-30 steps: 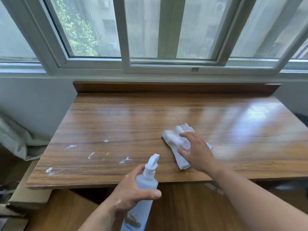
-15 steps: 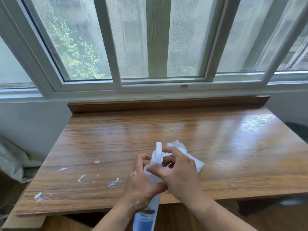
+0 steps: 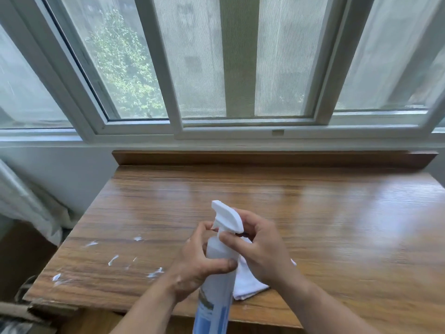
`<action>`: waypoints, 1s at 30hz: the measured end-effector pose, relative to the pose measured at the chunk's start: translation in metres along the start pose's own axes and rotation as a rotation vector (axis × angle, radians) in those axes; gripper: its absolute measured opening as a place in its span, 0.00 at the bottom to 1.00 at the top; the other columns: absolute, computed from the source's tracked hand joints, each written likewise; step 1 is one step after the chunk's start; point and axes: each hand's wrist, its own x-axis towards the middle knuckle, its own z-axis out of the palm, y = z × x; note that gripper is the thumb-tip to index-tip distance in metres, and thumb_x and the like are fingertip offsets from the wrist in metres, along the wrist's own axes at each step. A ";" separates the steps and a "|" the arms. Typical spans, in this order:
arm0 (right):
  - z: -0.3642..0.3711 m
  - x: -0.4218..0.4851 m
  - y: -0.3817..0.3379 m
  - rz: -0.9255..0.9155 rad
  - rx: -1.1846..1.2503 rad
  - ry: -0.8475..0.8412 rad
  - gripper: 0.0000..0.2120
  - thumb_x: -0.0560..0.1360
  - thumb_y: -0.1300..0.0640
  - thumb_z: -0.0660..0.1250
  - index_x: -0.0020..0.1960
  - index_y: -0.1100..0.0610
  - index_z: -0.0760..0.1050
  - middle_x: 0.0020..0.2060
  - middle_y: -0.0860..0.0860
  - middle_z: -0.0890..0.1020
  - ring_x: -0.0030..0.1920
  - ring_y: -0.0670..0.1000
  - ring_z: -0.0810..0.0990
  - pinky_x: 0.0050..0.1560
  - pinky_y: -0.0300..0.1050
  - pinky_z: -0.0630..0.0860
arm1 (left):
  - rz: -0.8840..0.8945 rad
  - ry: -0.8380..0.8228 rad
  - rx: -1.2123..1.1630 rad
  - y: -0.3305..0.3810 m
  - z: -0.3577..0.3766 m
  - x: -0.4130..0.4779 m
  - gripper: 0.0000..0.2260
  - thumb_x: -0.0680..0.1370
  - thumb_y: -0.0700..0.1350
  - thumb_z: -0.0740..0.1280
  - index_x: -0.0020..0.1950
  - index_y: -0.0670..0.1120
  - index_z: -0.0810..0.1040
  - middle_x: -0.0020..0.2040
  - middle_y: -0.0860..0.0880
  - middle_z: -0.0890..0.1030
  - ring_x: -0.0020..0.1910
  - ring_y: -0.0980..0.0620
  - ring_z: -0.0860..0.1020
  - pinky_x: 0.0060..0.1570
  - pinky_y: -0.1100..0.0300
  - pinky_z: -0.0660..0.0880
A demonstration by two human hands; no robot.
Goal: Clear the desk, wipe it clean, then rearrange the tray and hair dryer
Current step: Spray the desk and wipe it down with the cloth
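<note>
Right hand [image 3: 262,251] left cloth [image 3: 248,283], now pinching upright spray bottle [image 3: 220,256] neck; left hand [image 3: 199,263] wraps body; nozzle forward-left.

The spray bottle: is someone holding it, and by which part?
Yes. The left hand wraps the spray bottle around its upper body; the right hand pinches its neck, just under the white trigger head.

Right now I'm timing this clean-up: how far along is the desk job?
Cleared: the desk holds only the white cloth. In hand: both hands, left and right, grip the spray bottle. Left: white smears to wipe; tray and hair dryer aren't in view.
</note>
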 end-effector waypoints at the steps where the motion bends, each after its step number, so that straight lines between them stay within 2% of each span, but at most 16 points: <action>1: -0.003 0.004 -0.002 -0.012 -0.003 -0.017 0.20 0.74 0.63 0.76 0.63 0.50 0.80 0.49 0.48 0.87 0.53 0.50 0.85 0.57 0.50 0.81 | -0.004 -0.020 -0.037 0.000 -0.001 0.003 0.34 0.64 0.46 0.82 0.66 0.46 0.72 0.57 0.39 0.84 0.58 0.34 0.82 0.62 0.32 0.75; 5: -0.006 0.016 -0.010 -0.040 -0.015 -0.014 0.20 0.74 0.62 0.76 0.63 0.48 0.80 0.48 0.48 0.88 0.52 0.49 0.86 0.58 0.55 0.80 | 0.037 -0.069 -0.028 0.003 -0.001 0.009 0.28 0.68 0.52 0.77 0.67 0.50 0.78 0.61 0.40 0.82 0.62 0.34 0.79 0.63 0.30 0.71; 8: -0.005 0.023 -0.014 -0.074 -0.059 0.001 0.23 0.73 0.59 0.78 0.65 0.48 0.78 0.48 0.46 0.87 0.53 0.48 0.85 0.58 0.53 0.80 | 0.069 -0.052 0.067 0.008 -0.002 0.012 0.31 0.65 0.53 0.80 0.67 0.54 0.78 0.57 0.45 0.84 0.58 0.41 0.82 0.59 0.34 0.78; 10: -0.004 0.026 -0.016 -0.090 -0.064 -0.005 0.24 0.73 0.58 0.78 0.66 0.48 0.77 0.49 0.45 0.87 0.54 0.47 0.85 0.57 0.50 0.81 | 0.076 0.009 0.060 0.005 -0.007 0.015 0.31 0.63 0.50 0.82 0.64 0.52 0.76 0.53 0.45 0.85 0.53 0.43 0.84 0.55 0.36 0.80; 12: -0.003 0.029 -0.019 -0.112 -0.068 -0.013 0.24 0.73 0.57 0.77 0.67 0.47 0.76 0.50 0.45 0.87 0.55 0.48 0.85 0.57 0.48 0.81 | 0.097 0.000 -0.026 0.001 -0.016 0.018 0.29 0.64 0.48 0.81 0.62 0.47 0.76 0.53 0.41 0.85 0.53 0.37 0.83 0.55 0.34 0.79; 14: 0.000 0.032 -0.021 -0.124 -0.036 -0.001 0.24 0.73 0.58 0.77 0.67 0.48 0.76 0.51 0.47 0.87 0.55 0.50 0.84 0.56 0.47 0.81 | 0.126 -0.082 -0.072 0.001 -0.027 0.022 0.28 0.66 0.51 0.77 0.65 0.47 0.78 0.56 0.39 0.83 0.56 0.36 0.81 0.56 0.40 0.79; 17: 0.009 0.037 -0.024 -0.132 0.031 0.040 0.23 0.73 0.61 0.76 0.66 0.51 0.77 0.52 0.50 0.87 0.55 0.53 0.85 0.56 0.51 0.82 | 0.170 -0.174 0.017 0.005 -0.037 0.026 0.29 0.67 0.57 0.76 0.67 0.54 0.78 0.57 0.47 0.84 0.57 0.45 0.82 0.56 0.47 0.80; 19: 0.018 0.041 -0.028 -0.140 0.053 0.080 0.22 0.74 0.63 0.75 0.65 0.51 0.78 0.50 0.51 0.87 0.52 0.54 0.85 0.55 0.52 0.82 | 0.196 -0.144 0.111 0.005 -0.040 0.028 0.27 0.63 0.58 0.79 0.60 0.63 0.77 0.53 0.55 0.84 0.52 0.55 0.83 0.49 0.56 0.80; 20: 0.022 0.043 -0.030 -0.147 0.062 0.099 0.21 0.74 0.64 0.75 0.64 0.51 0.78 0.49 0.52 0.87 0.51 0.53 0.86 0.54 0.50 0.82 | 0.207 -0.109 0.131 0.003 -0.042 0.029 0.27 0.61 0.57 0.81 0.57 0.65 0.76 0.51 0.56 0.84 0.50 0.56 0.83 0.46 0.58 0.80; 24: 0.032 0.050 -0.040 -0.177 0.087 0.136 0.19 0.75 0.64 0.73 0.64 0.52 0.78 0.48 0.50 0.87 0.50 0.52 0.86 0.50 0.42 0.81 | 0.279 -0.011 0.101 -0.010 -0.057 0.032 0.26 0.62 0.54 0.81 0.58 0.60 0.79 0.49 0.53 0.85 0.47 0.53 0.84 0.46 0.52 0.81; 28: 0.042 0.055 -0.047 -0.187 0.112 0.169 0.18 0.75 0.63 0.72 0.63 0.51 0.78 0.48 0.50 0.87 0.51 0.51 0.86 0.50 0.42 0.81 | 0.293 -0.043 0.138 -0.006 -0.073 0.029 0.23 0.61 0.59 0.78 0.55 0.64 0.80 0.47 0.56 0.86 0.45 0.58 0.84 0.44 0.63 0.78; 30: 0.044 0.061 -0.051 -0.199 0.135 0.197 0.17 0.76 0.62 0.72 0.63 0.52 0.78 0.48 0.51 0.87 0.51 0.50 0.86 0.52 0.41 0.80 | 0.268 -0.057 0.179 -0.007 -0.084 0.031 0.23 0.60 0.61 0.77 0.54 0.65 0.80 0.47 0.56 0.86 0.45 0.58 0.84 0.44 0.63 0.79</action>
